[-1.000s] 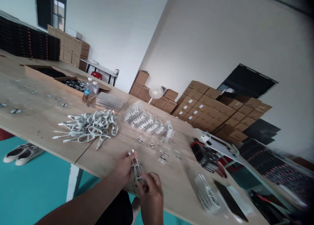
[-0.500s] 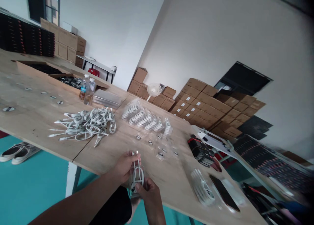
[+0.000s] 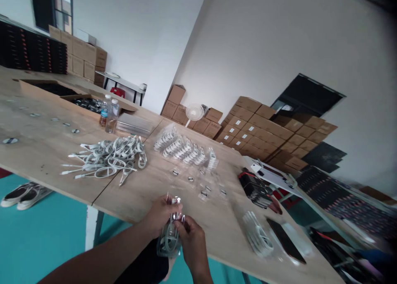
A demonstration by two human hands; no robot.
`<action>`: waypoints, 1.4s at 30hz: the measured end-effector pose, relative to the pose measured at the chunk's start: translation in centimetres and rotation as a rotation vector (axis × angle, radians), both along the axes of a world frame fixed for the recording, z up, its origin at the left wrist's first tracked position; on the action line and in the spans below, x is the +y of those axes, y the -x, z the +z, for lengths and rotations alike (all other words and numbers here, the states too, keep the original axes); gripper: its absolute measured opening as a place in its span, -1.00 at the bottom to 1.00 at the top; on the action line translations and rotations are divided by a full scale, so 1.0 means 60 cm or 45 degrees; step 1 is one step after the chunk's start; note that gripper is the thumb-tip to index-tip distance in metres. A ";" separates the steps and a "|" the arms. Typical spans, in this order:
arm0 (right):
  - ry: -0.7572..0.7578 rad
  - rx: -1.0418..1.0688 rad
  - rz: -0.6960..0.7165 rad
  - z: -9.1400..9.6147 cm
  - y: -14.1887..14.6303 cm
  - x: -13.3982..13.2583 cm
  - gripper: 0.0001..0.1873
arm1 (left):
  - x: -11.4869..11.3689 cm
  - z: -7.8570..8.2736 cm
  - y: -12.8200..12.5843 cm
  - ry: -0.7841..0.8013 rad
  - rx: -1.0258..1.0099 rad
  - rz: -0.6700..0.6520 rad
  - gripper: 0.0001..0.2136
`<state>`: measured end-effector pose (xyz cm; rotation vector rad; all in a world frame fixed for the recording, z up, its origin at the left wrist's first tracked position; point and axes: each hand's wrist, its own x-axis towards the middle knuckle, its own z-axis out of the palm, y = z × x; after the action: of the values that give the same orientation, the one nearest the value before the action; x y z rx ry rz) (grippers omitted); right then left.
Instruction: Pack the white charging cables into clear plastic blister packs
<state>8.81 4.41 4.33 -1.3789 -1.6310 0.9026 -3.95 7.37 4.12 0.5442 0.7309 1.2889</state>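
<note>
A clear plastic bag (image 3: 166,247) with a coiled white cable (image 3: 170,236) inside is held over the table's front edge. My left hand (image 3: 159,215) pinches the upper end of the bag, its thumb and fingers closed. From the other side my right hand (image 3: 191,234) grips the bag's upper right edge between thumb and forefinger. Fingers hide part of the cable's upper end. To the left lies a tangled pile of white cables (image 3: 108,156). Beyond my hands are rows of bagged cables (image 3: 182,147) and several flat clear bags with dark-and-white labels (image 3: 204,194).
Two bottles (image 3: 112,116) stand by an open carton of dark items (image 3: 88,104). On the right are a stack of dark boxes (image 3: 254,189), more bagged cables (image 3: 257,234) and a black phone-like slab (image 3: 285,240). Cartons (image 3: 263,122) line the wall.
My right hand has moved up from the bag's lower part to its upper end. The cable sits deeper in the bag, and its ends no longer stick out above my left hand.
</note>
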 end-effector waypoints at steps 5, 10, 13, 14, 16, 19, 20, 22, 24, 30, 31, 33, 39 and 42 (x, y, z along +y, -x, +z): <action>0.039 0.075 -0.007 -0.011 0.004 0.004 -0.70 | 0.013 -0.002 0.004 0.076 -0.044 -0.069 -0.74; 0.150 0.420 0.050 -0.026 0.003 -0.009 -0.55 | 0.025 0.006 0.022 0.080 -0.071 -0.093 -0.77; 0.166 0.568 -0.024 -0.037 0.002 -0.018 -0.53 | 0.018 0.008 0.023 -0.011 -0.138 -0.112 -0.72; 0.169 0.607 -0.048 -0.040 0.002 -0.020 -0.53 | 0.014 0.007 0.022 -0.046 -0.161 -0.108 -0.64; 0.173 0.660 -0.083 -0.042 0.002 -0.021 -0.49 | 0.005 0.004 0.018 -0.090 -0.179 -0.080 -0.45; 0.198 0.699 -0.117 -0.043 0.001 -0.020 -0.37 | -0.005 0.004 0.015 -0.093 -0.150 -0.069 -0.26; 0.207 0.708 -0.120 -0.043 0.001 -0.019 -0.33 | -0.007 0.006 0.016 -0.100 -0.138 -0.086 -0.25; 0.216 0.724 -0.094 -0.043 0.001 -0.020 -0.29 | -0.011 0.013 0.020 -0.121 -0.114 -0.138 -0.28; 0.208 0.746 -0.066 -0.042 0.002 -0.022 -0.31 | -0.013 0.020 0.024 -0.148 -0.099 -0.186 -0.33; 0.165 0.789 -0.090 -0.040 0.013 -0.037 -0.31 | -0.012 0.024 0.038 -0.217 -0.204 -0.306 -0.48; 0.161 0.797 -0.114 -0.041 0.016 -0.040 -0.29 | -0.012 0.025 0.041 -0.211 -0.244 -0.329 -0.52; 0.137 0.798 -0.171 -0.043 0.021 -0.044 -0.28 | -0.011 0.029 0.045 -0.164 -0.317 -0.347 -0.62; -0.182 0.668 -0.309 -0.061 0.027 -0.045 -0.32 | -0.016 0.044 0.048 -0.044 -0.423 -0.232 -0.69; -0.357 0.448 -0.396 -0.077 0.028 -0.046 -0.32 | -0.014 0.041 0.045 -0.056 -0.477 -0.198 -0.69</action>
<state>7.12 1.62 -0.28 -1.1607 -1.1852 0.6592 -6.64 6.56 6.59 0.3716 0.3427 1.2184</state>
